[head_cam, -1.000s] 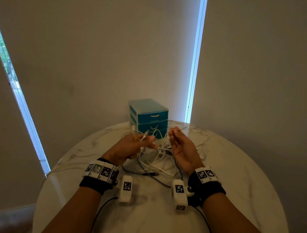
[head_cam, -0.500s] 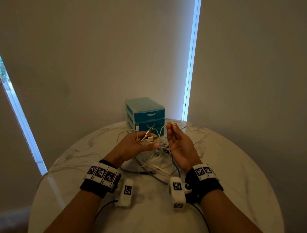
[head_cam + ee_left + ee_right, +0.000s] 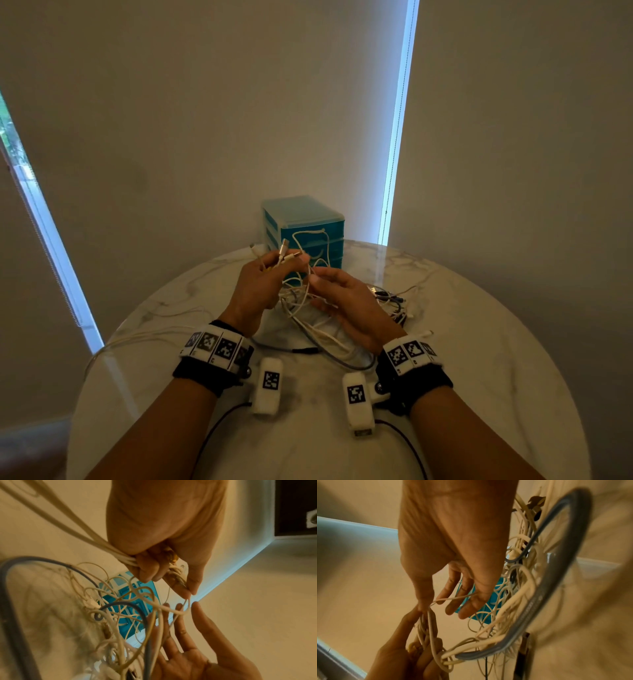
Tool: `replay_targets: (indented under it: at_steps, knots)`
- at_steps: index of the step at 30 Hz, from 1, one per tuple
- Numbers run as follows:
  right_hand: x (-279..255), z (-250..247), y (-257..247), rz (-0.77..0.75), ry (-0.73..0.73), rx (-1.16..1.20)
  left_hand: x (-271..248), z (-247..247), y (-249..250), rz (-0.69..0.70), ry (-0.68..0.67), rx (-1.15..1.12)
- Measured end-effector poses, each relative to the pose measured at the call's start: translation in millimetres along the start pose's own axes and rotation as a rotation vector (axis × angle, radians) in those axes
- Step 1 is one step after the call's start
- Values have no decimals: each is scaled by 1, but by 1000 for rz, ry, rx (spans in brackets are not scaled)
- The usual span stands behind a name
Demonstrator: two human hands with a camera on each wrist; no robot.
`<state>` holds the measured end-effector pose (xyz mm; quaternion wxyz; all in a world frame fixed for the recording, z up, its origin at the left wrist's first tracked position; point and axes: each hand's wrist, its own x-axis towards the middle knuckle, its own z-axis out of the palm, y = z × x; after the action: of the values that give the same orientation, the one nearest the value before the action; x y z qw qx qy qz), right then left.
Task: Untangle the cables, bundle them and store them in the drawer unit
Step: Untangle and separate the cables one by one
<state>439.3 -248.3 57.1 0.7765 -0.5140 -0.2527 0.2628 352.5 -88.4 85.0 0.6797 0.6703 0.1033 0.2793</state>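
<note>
My left hand (image 3: 255,291) is raised over the table and grips several white cables (image 3: 109,547). Their plug ends (image 3: 285,251) stick up in front of the teal drawer unit (image 3: 301,219). My right hand (image 3: 346,301) is close beside it, fingers (image 3: 465,582) fairly straight. A thin white cable loop (image 3: 187,609) runs between its thumb and fingers, touching them. The tangle of white cables (image 3: 308,308) and a grey cable (image 3: 329,356) hangs below both hands onto the table. The drawers appear closed.
The round marble table (image 3: 479,359) stands against a plain wall. Dark cables and plugs (image 3: 390,298) lie right of my right hand. A white cable (image 3: 137,339) trails to the table's left edge. The drawer unit stands at the far edge.
Both hands have come closer together. The left hand lifted the plug ends higher before the drawer unit, and the right hand moved in to touch the loop beside it.
</note>
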Motion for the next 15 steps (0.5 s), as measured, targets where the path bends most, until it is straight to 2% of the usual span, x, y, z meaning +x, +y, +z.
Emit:
replay_targets:
  at_steps: [2, 6, 9, 12, 15]
  knots:
    - [-2, 2, 2, -34, -3, -80, 3, -2, -2, -23, 35, -42]
    - [-1, 2, 4, -134, 156, -255, 4, 0, -3, -34, 36, -86]
    - [-3, 1, 5, -169, 125, -475, 4, 2, -6, -42, 17, -86]
    - [-1, -2, 7, -146, 123, -535, 6, 1, -7, -46, -1, -68]
    - [2, -8, -4, -239, 282, -583, 9, -4, -10, -54, -8, -5]
